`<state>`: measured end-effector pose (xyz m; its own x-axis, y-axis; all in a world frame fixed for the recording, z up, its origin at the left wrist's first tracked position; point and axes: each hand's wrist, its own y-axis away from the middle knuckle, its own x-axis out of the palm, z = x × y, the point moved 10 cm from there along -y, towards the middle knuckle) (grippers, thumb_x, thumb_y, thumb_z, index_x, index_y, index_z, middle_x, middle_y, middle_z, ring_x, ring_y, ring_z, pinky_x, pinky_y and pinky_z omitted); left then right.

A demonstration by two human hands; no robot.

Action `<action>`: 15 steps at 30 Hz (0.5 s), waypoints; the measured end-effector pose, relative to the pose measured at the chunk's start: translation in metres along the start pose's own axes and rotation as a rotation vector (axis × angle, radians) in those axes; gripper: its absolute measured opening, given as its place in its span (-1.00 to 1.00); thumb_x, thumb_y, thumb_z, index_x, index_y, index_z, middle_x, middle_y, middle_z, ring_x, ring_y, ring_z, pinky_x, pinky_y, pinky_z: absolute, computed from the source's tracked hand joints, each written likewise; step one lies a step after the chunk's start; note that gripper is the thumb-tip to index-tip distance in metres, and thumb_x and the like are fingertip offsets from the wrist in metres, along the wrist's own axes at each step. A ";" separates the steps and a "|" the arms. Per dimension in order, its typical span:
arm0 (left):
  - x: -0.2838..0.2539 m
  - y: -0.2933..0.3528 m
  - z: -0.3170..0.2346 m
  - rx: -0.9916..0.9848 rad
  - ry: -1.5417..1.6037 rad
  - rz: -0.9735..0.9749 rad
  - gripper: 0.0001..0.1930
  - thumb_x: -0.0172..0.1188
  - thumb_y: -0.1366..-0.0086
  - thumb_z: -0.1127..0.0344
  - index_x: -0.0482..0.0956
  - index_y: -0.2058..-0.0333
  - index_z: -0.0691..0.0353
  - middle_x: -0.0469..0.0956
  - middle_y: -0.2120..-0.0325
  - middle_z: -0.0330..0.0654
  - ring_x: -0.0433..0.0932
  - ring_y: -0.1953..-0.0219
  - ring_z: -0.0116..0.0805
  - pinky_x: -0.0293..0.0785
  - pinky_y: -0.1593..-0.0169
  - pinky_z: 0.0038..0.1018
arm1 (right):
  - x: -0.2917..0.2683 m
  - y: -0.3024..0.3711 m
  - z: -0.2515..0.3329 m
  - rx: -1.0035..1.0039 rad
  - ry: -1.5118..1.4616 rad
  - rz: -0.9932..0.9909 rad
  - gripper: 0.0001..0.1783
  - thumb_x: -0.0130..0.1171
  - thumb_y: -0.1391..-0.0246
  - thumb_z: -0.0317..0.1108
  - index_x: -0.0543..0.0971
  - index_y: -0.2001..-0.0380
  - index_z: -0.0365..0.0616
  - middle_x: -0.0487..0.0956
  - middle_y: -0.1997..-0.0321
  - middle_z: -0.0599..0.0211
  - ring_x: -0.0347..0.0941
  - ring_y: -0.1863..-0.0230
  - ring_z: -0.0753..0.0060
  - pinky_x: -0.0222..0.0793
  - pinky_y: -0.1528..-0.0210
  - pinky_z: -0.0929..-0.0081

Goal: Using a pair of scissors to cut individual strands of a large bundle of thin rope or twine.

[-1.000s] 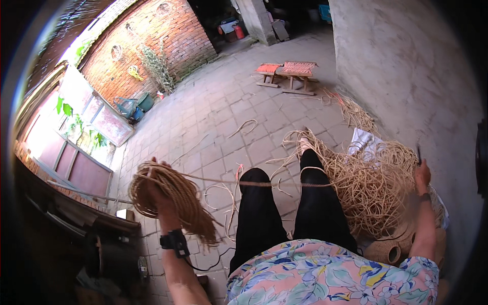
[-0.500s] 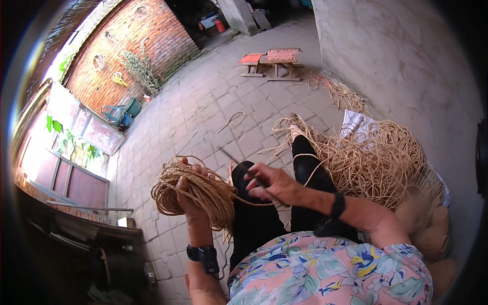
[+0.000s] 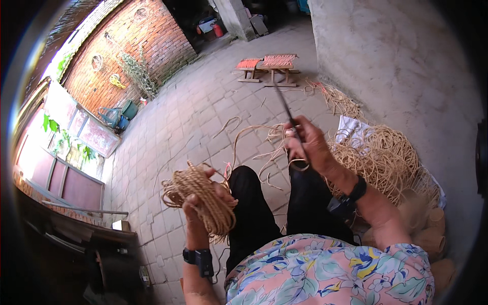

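Observation:
My left hand is closed round a thick bundle of coiled tan rope, held beside my left knee. Several turns hang past the fingers. Raised above my right knee, my right hand grips dark long-bladed scissors. The blades point up and away from me, and a ring handle shows below the fingers. A loose length of rope curves across the floor between the two hands; whether it touches the right hand cannot be made out.
A large heap of loose rope with white cloth lies to my right against the wall. Two low stools with woven orange seats stand ahead on the paving. Tan rolled bundles sit by my right elbow.
My right hand has swung up and right with the scissors, away from the coil. The strand that ran from the coil toward it across my legs no longer shows there. The left hand has turned slightly.

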<state>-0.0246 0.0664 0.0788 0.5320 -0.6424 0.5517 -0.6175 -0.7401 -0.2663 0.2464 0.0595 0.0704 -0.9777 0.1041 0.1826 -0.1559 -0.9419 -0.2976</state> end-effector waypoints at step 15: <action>-0.075 0.036 -0.248 0.437 0.062 0.024 -0.49 0.06 -0.36 0.07 0.34 -0.16 0.29 0.47 0.03 -0.08 0.43 -0.02 -0.27 0.43 -0.06 -0.30 | -0.383 0.104 0.003 0.205 1.132 -0.706 -0.73 0.08 -0.11 -0.46 0.40 0.11 -0.01 0.52 0.57 0.26 0.49 0.59 0.34 0.34 0.52 0.35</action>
<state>-0.2304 0.1374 0.2243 0.4766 -0.6569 0.5842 -0.3192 -0.7485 -0.5813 0.6049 -0.0790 -0.0274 -0.2920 0.6924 -0.6598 -0.7432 -0.5985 -0.2991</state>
